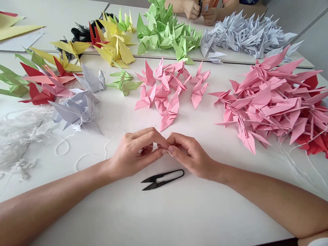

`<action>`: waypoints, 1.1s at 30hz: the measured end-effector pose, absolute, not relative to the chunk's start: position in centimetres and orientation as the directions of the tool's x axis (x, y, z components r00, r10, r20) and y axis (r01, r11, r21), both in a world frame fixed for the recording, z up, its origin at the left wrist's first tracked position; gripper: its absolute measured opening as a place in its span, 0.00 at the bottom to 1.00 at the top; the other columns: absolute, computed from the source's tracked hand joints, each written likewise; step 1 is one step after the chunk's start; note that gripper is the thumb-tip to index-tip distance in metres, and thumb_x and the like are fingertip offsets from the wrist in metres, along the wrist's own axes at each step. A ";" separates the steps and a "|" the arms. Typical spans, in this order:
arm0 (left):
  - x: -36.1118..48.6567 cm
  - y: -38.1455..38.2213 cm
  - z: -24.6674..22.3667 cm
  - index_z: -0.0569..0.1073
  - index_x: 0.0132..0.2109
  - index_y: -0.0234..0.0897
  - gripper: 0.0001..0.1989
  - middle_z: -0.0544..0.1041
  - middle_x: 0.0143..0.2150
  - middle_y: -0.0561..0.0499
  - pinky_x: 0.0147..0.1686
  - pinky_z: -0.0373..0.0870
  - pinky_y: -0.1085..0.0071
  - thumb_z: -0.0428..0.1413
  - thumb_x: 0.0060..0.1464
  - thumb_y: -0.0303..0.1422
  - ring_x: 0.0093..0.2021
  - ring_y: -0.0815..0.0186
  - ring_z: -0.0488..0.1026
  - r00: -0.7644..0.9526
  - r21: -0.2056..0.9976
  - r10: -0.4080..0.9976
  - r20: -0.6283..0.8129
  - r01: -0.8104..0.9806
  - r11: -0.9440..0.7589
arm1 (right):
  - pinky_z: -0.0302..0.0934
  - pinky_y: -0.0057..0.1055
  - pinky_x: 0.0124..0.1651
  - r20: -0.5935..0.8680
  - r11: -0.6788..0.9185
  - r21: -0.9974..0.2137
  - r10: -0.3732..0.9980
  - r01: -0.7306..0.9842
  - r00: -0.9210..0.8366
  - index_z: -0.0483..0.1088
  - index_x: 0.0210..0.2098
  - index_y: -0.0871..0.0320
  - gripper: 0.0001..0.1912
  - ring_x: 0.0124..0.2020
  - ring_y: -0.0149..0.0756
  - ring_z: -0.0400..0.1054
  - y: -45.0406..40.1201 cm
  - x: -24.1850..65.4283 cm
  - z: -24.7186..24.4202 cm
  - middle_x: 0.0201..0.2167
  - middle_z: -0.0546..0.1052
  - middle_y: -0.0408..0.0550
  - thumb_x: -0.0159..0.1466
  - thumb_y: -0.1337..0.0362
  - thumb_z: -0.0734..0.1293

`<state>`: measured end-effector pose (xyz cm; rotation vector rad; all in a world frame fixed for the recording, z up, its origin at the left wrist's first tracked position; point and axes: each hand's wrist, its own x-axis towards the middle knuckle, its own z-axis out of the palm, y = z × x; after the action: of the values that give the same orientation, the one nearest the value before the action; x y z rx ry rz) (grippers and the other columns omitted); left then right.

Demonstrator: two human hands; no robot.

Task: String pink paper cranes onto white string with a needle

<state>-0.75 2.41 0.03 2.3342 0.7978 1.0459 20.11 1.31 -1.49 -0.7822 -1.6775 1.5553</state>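
Note:
My left hand (136,151) and my right hand (191,155) meet at the fingertips above the white table, both closed in a pinch. A white string (106,148) runs across the table toward my left hand, and a short pale end pokes out between the fingertips. Most of what they pinch is hidden by the fingers. Just below my hands lie black thread snips (155,183), blades pointing left. Beyond my fingertips sits a small group of pink paper cranes (162,92), apart from my hands.
A big pile of pink cranes (267,104) lies right, with red ones under it. Green cranes (165,32) and pale blue cranes (247,35) stand farther back. Mixed cranes (77,106) and tangled white string (17,141) lie left. Across the table, another person's hands (192,9) hold scissors.

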 end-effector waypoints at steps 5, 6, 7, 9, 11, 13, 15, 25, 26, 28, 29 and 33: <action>-0.9 2.5 -0.3 0.73 0.41 0.37 0.07 0.74 0.33 0.54 0.22 0.61 0.80 0.59 0.60 0.21 0.24 0.77 0.63 0.552 0.552 0.621 0.556 0.313 -0.773 | 0.56 0.30 0.37 0.096 0.099 -0.995 0.821 -0.026 -0.563 0.66 0.35 0.57 0.10 0.32 0.31 0.59 1.3 20.1 -1.5 0.31 0.66 0.42 0.73 0.60 0.63; -0.9 2.5 -0.3 0.72 0.40 0.37 0.07 0.74 0.33 0.54 0.22 0.61 0.80 0.59 0.60 0.20 0.24 0.77 0.62 0.556 0.543 0.619 0.554 0.322 -0.775 | 0.56 0.30 0.36 0.096 0.101 -0.995 0.822 -0.023 -0.561 0.66 0.35 0.57 0.10 0.32 0.31 0.59 1.3 20.1 -1.5 0.30 0.66 0.42 0.73 0.60 0.63; -0.9 2.5 -0.2 0.72 0.40 0.37 0.07 0.73 0.33 0.55 0.22 0.60 0.80 0.59 0.60 0.20 0.23 0.77 0.61 0.558 0.537 0.620 0.551 0.332 -0.775 | 0.55 0.30 0.36 0.093 0.100 -0.995 0.825 -0.019 -0.558 0.66 0.35 0.57 0.10 0.32 0.31 0.58 1.3 20.1 -1.4 0.30 0.65 0.42 0.73 0.60 0.63; -0.9 2.4 -0.2 0.71 0.40 0.37 0.07 0.73 0.33 0.55 0.22 0.60 0.80 0.58 0.60 0.20 0.23 0.78 0.60 0.563 0.527 0.624 0.542 0.351 -0.774 | 0.56 0.30 0.37 0.083 0.090 -0.996 0.834 -0.014 -0.545 0.66 0.35 0.56 0.11 0.32 0.31 0.58 1.3 20.1 -1.3 0.30 0.65 0.41 0.73 0.58 0.63; -0.9 2.3 -0.2 0.71 0.40 0.37 0.08 0.74 0.33 0.56 0.22 0.60 0.80 0.57 0.60 0.20 0.23 0.78 0.61 0.565 0.512 0.626 0.537 0.371 -0.774 | 0.57 0.31 0.38 0.070 0.073 -0.997 0.845 -0.015 -0.529 0.66 0.35 0.56 0.13 0.33 0.32 0.59 1.3 20.1 -1.3 0.30 0.65 0.42 0.74 0.56 0.62; -0.9 2.3 -0.2 0.71 0.40 0.38 0.08 0.74 0.33 0.56 0.22 0.60 0.79 0.57 0.60 0.20 0.23 0.78 0.62 0.566 0.488 0.626 0.537 0.397 -0.777 | 0.60 0.32 0.40 0.068 0.062 -0.998 0.855 -0.028 -0.515 0.66 0.36 0.56 0.14 0.34 0.32 0.61 1.3 20.1 -1.3 0.32 0.66 0.43 0.73 0.54 0.62; -0.8 2.3 -0.2 0.71 0.40 0.39 0.08 0.75 0.33 0.57 0.23 0.60 0.79 0.58 0.60 0.20 0.22 0.78 0.62 0.562 0.460 0.622 0.545 0.419 -0.782 | 0.62 0.32 0.40 0.076 0.057 -0.997 0.860 -0.054 -0.505 0.67 0.37 0.56 0.12 0.35 0.33 0.63 1.3 20.1 -1.5 0.33 0.68 0.44 0.73 0.55 0.63; -0.6 2.1 -0.2 0.71 0.36 0.38 0.08 0.74 0.31 0.58 0.23 0.59 0.79 0.58 0.57 0.20 0.22 0.78 0.61 0.528 0.414 0.644 0.554 0.496 -0.763 | 0.66 0.31 0.42 0.097 0.062 -0.994 0.871 -0.089 -0.481 0.70 0.41 0.56 0.07 0.36 0.31 0.66 1.2 20.3 -1.3 0.36 0.71 0.44 0.73 0.61 0.62; -0.6 2.1 -0.2 0.71 0.37 0.38 0.08 0.74 0.31 0.58 0.23 0.59 0.79 0.58 0.57 0.20 0.22 0.78 0.61 0.526 0.415 0.645 0.555 0.497 -0.762 | 0.66 0.31 0.43 0.099 0.061 -0.994 0.870 -0.094 -0.482 0.70 0.41 0.56 0.07 0.37 0.31 0.66 1.2 20.4 -1.2 0.36 0.71 0.45 0.73 0.60 0.63; -0.6 2.1 -0.3 0.71 0.37 0.38 0.08 0.73 0.31 0.58 0.23 0.59 0.79 0.58 0.58 0.21 0.23 0.78 0.62 0.522 0.426 0.654 0.548 0.498 -0.755 | 0.66 0.31 0.43 0.100 0.062 -0.993 0.879 -0.097 -0.467 0.70 0.40 0.56 0.05 0.37 0.31 0.67 1.2 20.3 -1.2 0.36 0.71 0.44 0.71 0.62 0.66; -0.6 2.1 -0.3 0.71 0.37 0.38 0.07 0.73 0.31 0.58 0.24 0.59 0.79 0.58 0.58 0.21 0.23 0.78 0.62 0.520 0.436 0.659 0.543 0.497 -0.751 | 0.67 0.30 0.44 0.103 0.066 -0.993 0.885 -0.096 -0.454 0.70 0.39 0.56 0.03 0.37 0.31 0.68 1.2 20.2 -1.2 0.36 0.72 0.43 0.70 0.63 0.67; -0.5 2.0 -0.2 0.71 0.36 0.38 0.07 0.72 0.30 0.58 0.24 0.59 0.79 0.58 0.58 0.22 0.23 0.78 0.61 0.509 0.486 0.693 0.511 0.494 -0.721 | 0.67 0.29 0.45 0.141 0.111 -0.989 0.903 -0.097 -0.406 0.70 0.37 0.56 0.03 0.37 0.29 0.68 1.2 20.0 -1.3 0.35 0.72 0.42 0.68 0.69 0.68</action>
<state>-0.51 2.05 -0.15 2.4761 0.9995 1.0252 20.03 1.19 -1.25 -0.8267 -1.5130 1.4413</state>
